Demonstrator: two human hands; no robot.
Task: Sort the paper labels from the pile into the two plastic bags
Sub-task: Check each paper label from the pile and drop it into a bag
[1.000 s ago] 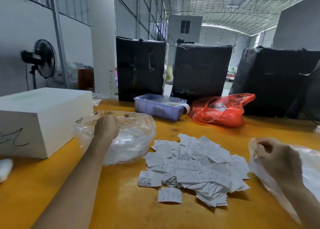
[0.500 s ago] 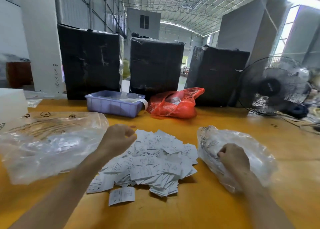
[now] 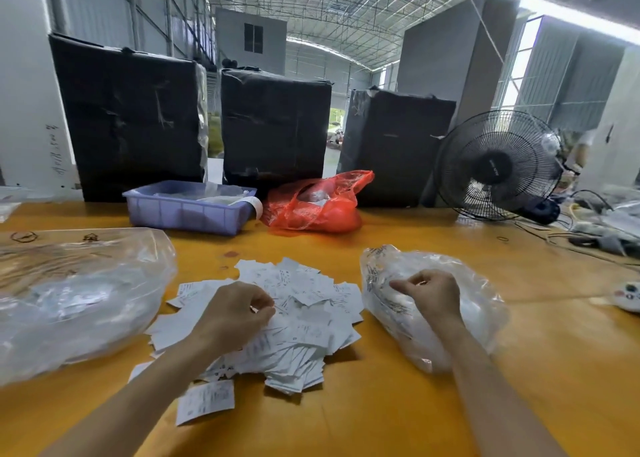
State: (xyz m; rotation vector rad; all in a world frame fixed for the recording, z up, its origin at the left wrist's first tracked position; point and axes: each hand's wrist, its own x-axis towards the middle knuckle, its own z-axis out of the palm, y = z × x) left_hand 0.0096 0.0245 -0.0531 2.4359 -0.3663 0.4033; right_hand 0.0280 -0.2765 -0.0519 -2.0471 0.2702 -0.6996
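Label pile (image 3: 304,304): white paper slips heaped in the middle of the orange table (image 3: 398,415), between the two clear bags; one loose slip (image 3: 205,401) apart at the near edge of the heap.
Left bag (image 3: 86,294): large clear plastic bag, lying on the table left of the pile, white slips visible inside, touching the pile's left edge or just beside it.
Right bag (image 3: 485,304): smaller clear plastic bag right of the pile, crumpled, white slips inside.
Left hand (image 3: 235,313): over the left part of the pile, fingers curled, fingertips together on top of the slips; cannot tell if a slip is really pinched.
Right hand (image 3: 431,292): above the right bag, fingers curled, thumb and forefinger pressed together toward the bag mouth; cannot tell what is between them, if anything.
Hands: well apart, one on each side of the pile.
Behind the pile: blue tray (image 3: 188,209) with clear plastic inside, and red bag (image 3: 315,203) just right of it.
Far edge: three black wrapped boxes (image 3: 273,124) in a row.
Right side: black fan (image 3: 498,167) standing on the table, cables near it.
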